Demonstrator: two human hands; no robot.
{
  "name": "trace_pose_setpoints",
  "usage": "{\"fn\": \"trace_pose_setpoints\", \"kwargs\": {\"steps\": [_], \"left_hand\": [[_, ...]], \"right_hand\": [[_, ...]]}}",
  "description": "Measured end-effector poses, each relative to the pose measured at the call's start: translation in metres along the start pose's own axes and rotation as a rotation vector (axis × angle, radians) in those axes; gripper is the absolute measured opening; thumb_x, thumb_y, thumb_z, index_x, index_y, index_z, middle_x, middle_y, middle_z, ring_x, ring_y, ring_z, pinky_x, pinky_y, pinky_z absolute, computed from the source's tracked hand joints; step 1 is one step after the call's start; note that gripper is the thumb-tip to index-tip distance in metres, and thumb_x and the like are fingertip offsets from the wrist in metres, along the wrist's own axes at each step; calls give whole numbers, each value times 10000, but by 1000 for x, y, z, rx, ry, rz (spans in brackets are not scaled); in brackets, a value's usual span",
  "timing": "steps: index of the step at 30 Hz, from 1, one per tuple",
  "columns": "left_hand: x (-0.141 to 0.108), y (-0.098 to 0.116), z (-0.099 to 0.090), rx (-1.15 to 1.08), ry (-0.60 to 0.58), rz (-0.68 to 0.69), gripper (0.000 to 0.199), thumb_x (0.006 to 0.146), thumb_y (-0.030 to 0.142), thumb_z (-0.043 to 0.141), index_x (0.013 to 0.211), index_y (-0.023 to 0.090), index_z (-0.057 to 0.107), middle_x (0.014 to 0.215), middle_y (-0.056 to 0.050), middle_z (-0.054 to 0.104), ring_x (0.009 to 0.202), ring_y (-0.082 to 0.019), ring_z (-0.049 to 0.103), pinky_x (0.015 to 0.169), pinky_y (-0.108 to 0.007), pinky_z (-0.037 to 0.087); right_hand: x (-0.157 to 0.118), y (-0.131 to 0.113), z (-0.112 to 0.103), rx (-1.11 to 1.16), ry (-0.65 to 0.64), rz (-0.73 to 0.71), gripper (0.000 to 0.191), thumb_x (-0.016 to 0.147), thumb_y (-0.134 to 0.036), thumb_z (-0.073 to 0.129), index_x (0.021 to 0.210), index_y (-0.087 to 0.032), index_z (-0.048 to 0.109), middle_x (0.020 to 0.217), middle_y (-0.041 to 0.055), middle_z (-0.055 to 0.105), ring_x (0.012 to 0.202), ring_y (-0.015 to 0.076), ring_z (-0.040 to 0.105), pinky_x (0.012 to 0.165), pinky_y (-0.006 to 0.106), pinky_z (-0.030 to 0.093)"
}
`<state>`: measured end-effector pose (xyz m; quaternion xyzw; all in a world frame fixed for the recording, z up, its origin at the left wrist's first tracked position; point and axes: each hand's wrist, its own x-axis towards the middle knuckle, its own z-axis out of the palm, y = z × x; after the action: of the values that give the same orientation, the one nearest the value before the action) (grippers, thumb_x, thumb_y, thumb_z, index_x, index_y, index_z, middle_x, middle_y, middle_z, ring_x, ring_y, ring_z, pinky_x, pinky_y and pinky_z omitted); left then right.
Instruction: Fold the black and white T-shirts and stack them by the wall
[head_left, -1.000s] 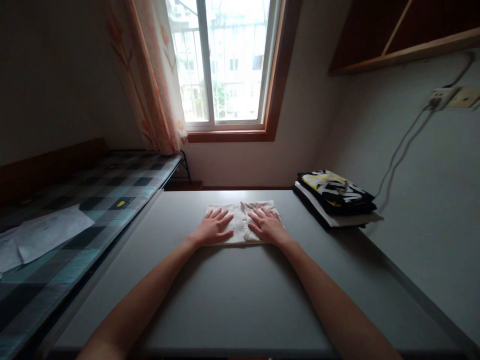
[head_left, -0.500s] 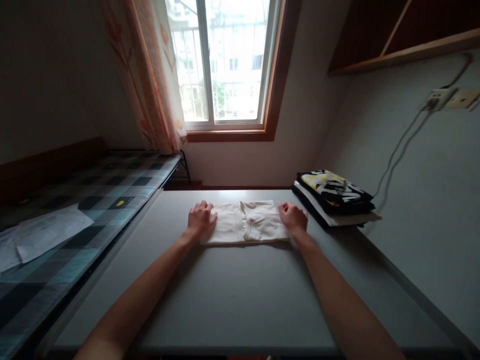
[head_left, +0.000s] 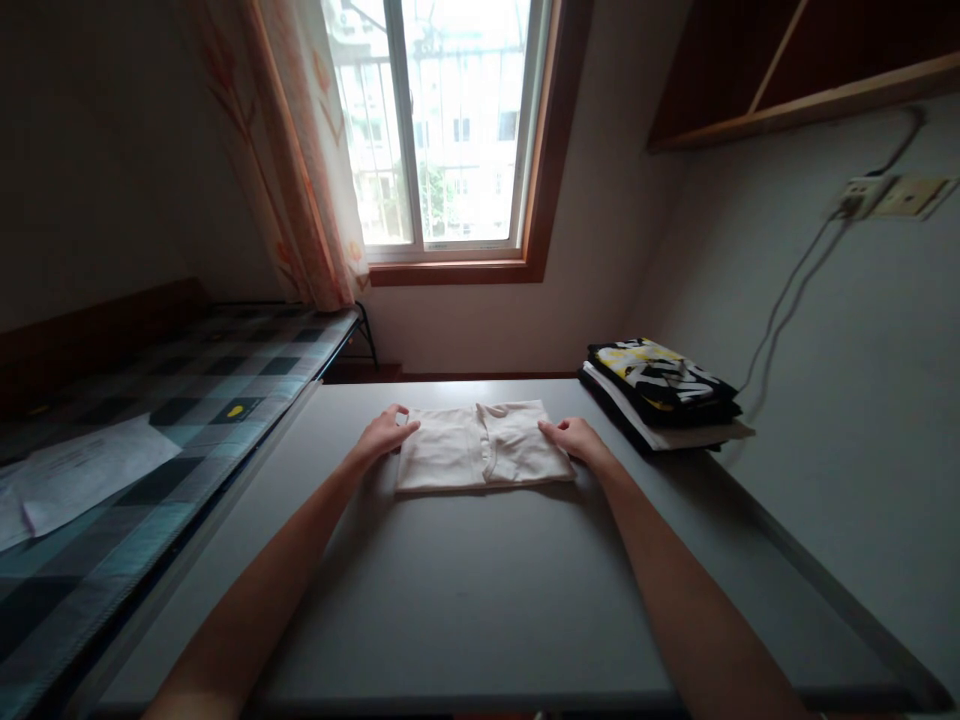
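Note:
A folded white T-shirt (head_left: pixel 442 450) lies flat on the grey table (head_left: pixel 450 600), its collar edge running across near the middle. At its left end, my left hand (head_left: pixel 381 436) pinches the edge, thumb on top and fingers around the outside. My right hand (head_left: pixel 581 440) grips the opposite end the same way, its thumb resting on the cloth and its other fingers partly hidden beneath the edge.
A stack of folded dark and white clothes (head_left: pixel 664 395) sits at the table's back right, by the wall. Left of the table is a bed with a checked cover (head_left: pixel 247 370) and papers (head_left: pixel 97 470). A window (head_left: pixel 442 130) is ahead.
Both hands have shifted from resting on top of the shirt's ends to holding its outer edges between thumb and fingers. The shirt stays flat; the view has turned slightly.

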<state>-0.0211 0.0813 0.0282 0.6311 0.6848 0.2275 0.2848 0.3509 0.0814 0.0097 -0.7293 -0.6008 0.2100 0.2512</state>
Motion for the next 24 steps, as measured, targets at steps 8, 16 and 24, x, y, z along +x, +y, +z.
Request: {"fn": "trace_pose_setpoints", "kwargs": {"steps": [8,16,24], "left_hand": [[0,1,0,-341,-61,9,624,639,238,772,1201,178,507,740,27,535,561,-100,540,489,-202,464],[-9,7,41,-207,70,387,375,741,250,657,1107,181,615,877,-20,539,725,-128,566,709,-289,533],[-17,6,63,-76,194,685,186,852,320,567,866,197,706,892,-62,593,899,-188,569,895,-369,480]], "right_hand": [[-5,-4,-4,225,-18,6,252,720,-359,723,804,-138,636,722,79,697,655,201,649,543,250,468],[6,17,-30,182,140,-20,318,734,-347,709,948,-116,666,829,110,711,679,192,651,555,237,461],[-1,-21,-49,193,133,-82,323,748,-309,699,1007,-117,675,853,110,713,679,184,658,535,222,463]]}}
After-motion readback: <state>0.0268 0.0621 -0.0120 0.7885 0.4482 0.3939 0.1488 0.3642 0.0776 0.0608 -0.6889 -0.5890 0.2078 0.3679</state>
